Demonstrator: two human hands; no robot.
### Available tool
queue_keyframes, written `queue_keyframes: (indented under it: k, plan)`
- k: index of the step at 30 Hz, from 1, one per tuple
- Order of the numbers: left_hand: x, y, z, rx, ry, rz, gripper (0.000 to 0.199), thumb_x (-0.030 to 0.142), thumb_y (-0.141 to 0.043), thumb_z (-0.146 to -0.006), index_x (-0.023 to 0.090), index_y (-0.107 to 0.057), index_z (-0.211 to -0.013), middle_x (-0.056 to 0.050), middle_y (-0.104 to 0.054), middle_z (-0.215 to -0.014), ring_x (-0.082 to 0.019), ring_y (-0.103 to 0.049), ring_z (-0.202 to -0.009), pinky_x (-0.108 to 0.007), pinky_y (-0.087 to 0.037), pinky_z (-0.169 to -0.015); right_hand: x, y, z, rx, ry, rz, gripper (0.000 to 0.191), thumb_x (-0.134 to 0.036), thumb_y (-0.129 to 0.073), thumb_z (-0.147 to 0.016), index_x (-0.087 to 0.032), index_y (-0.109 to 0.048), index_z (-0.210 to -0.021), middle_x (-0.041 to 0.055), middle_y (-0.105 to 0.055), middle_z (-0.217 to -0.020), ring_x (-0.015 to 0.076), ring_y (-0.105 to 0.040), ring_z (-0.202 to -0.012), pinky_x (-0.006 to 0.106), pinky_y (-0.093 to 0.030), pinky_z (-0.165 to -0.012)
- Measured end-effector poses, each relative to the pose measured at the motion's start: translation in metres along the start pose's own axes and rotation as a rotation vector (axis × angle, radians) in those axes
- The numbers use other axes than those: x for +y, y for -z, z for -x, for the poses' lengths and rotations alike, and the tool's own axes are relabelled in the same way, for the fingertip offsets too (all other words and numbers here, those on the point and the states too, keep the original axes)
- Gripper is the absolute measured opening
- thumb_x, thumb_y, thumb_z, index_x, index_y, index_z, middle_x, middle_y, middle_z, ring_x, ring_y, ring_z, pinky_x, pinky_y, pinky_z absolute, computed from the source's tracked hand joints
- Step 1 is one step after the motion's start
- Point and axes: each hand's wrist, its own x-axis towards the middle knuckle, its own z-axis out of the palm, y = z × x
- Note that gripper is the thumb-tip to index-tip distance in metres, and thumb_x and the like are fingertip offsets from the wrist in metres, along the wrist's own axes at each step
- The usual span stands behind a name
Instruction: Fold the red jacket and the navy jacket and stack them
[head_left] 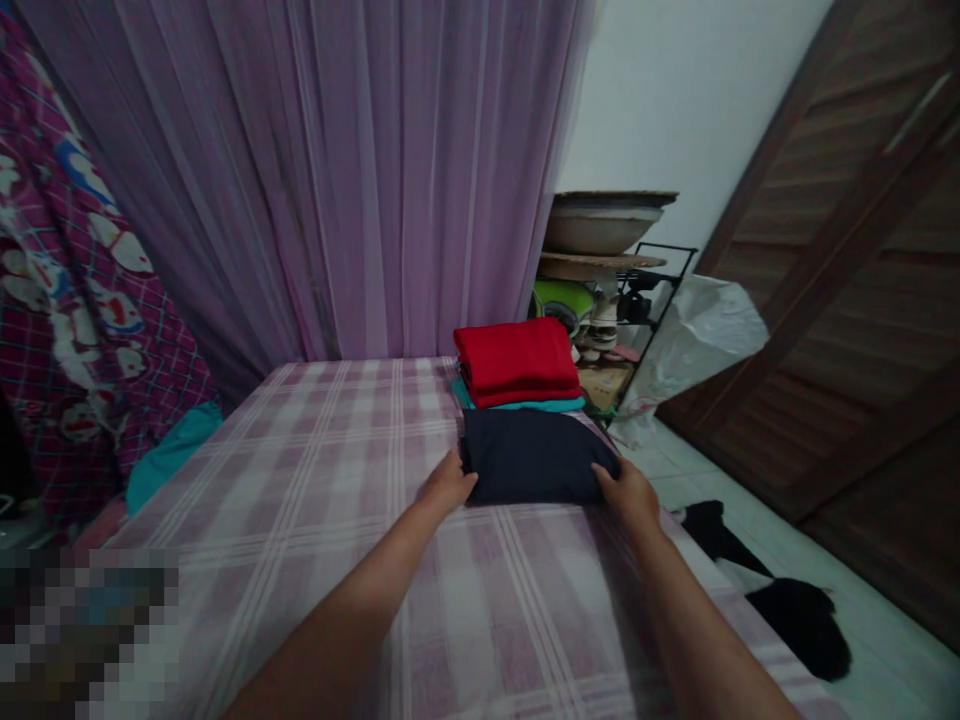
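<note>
A folded dark navy cloth (536,458) lies flat near the right edge of the checkered bed. My left hand (452,482) grips its left edge, thumb on top and fingers partly hidden. At the opposite end, my right hand (628,492) is closed on the right edge in the same way. Just beyond the navy cloth sits a folded red cloth (519,362), stacked on a turquoise cloth (555,404).
Purple curtains (420,180) hang behind the bed (330,470). A rack (667,290) with basins and a white plastic bag (709,330) stands at the back right. Dark clothing (799,620) lies on the floor at right. Turquoise fabric (171,455) is at the left.
</note>
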Motion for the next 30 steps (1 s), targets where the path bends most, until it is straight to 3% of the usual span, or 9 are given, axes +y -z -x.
queue_keyframes:
  k: [3,7,9,11,15,18,20,24,30]
  plan:
    - [-0.014,0.013,0.022,0.038,0.031,-0.187,0.065,0.023,-0.069,-0.069,0.018,-0.052,-0.132,-0.016,-0.062,-0.128,-0.024,-0.066,-0.097,-0.035,-0.049,-0.089,0.008,-0.008,0.005,0.172,0.019,0.019,0.067,-0.050,-0.047,-0.085,-0.006,-0.052,-0.135,0.0244,-0.057,-0.130,0.0350,-0.053,-0.119,0.047,-0.044,-0.092]
    - [-0.019,0.061,0.062,0.132,-0.024,-0.475,0.052,0.028,-0.057,-0.077,0.020,-0.057,-0.129,-0.011,-0.067,-0.120,-0.021,-0.066,-0.096,-0.033,-0.050,-0.090,-0.023,-0.004,0.025,0.337,0.273,0.078,0.061,-0.048,-0.038,-0.092,-0.013,-0.046,-0.141,0.0211,-0.040,-0.148,0.0353,-0.037,-0.135,0.056,-0.032,-0.105]
    - [-0.017,0.096,0.088,0.181,-0.044,-0.605,0.048,0.032,-0.052,-0.081,0.021,-0.058,-0.128,-0.008,-0.068,-0.119,-0.021,-0.065,-0.105,-0.033,-0.048,-0.095,-0.043,-0.010,0.040,0.309,0.438,0.145,0.059,-0.047,-0.038,-0.094,-0.016,-0.044,-0.144,0.0182,-0.035,-0.153,0.0345,-0.028,-0.141,0.058,-0.023,-0.110]
    - [-0.013,0.136,0.116,0.250,-0.033,-0.783,0.046,0.035,-0.047,-0.084,0.022,-0.059,-0.127,-0.006,-0.066,-0.125,-0.022,-0.060,-0.115,-0.035,-0.044,-0.102,-0.058,-0.023,0.055,0.183,0.584,0.226,0.056,-0.044,-0.036,-0.095,-0.019,-0.044,-0.145,0.0154,-0.034,-0.155,0.0335,-0.024,-0.143,0.058,-0.016,-0.112]
    - [-0.007,0.217,0.176,0.442,0.066,-1.188,0.048,0.036,-0.043,-0.085,0.020,-0.057,-0.129,-0.009,-0.058,-0.137,-0.026,-0.048,-0.130,-0.041,-0.033,-0.113,-0.058,-0.052,0.071,-0.071,0.682,0.314,0.051,-0.039,-0.032,-0.097,-0.023,-0.046,-0.143,0.0132,-0.042,-0.151,0.0307,-0.035,-0.139,0.059,-0.022,-0.110]
    - [-0.011,0.269,0.223,0.610,0.259,-1.378,0.062,0.045,-0.046,-0.083,0.013,-0.049,-0.136,-0.017,-0.048,-0.145,-0.033,-0.041,-0.136,-0.049,-0.031,-0.112,-0.044,-0.057,0.073,0.013,0.712,0.283,0.051,-0.039,-0.033,-0.096,-0.020,-0.049,-0.140,0.0162,-0.043,-0.149,0.0326,-0.039,-0.136,0.063,-0.026,-0.107]
    - [-0.017,0.293,0.252,0.670,0.396,-1.408,0.074,0.055,-0.049,-0.080,0.011,-0.044,-0.139,-0.020,-0.045,-0.146,-0.037,-0.040,-0.135,-0.053,-0.033,-0.108,-0.034,-0.054,0.077,0.112,0.754,0.223,0.051,-0.041,-0.035,-0.095,-0.019,-0.051,-0.139,0.0178,-0.045,-0.147,0.0338,-0.040,-0.135,0.063,-0.027,-0.107]
    - [-0.030,0.314,0.288,0.621,0.570,-1.235,0.086,0.066,-0.046,-0.078,0.008,-0.039,-0.141,-0.021,-0.052,-0.139,-0.035,-0.049,-0.128,-0.046,-0.041,-0.102,-0.013,-0.051,0.105,0.193,0.857,0.087,0.048,-0.043,-0.038,-0.092,-0.020,-0.059,-0.128,0.0180,-0.052,-0.140,0.0355,-0.048,-0.128,0.060,-0.034,-0.104]
    - [-0.033,0.303,0.293,0.605,0.446,-1.205,0.079,0.060,-0.054,-0.075,0.010,-0.045,-0.137,-0.018,-0.059,-0.131,-0.033,-0.056,-0.120,-0.039,-0.042,-0.099,0.001,-0.049,0.159,0.116,1.020,-0.051,0.046,-0.049,-0.035,-0.094,-0.021,-0.068,-0.111,0.0176,-0.057,-0.132,0.0350,-0.054,-0.122,0.054,-0.044,-0.098]
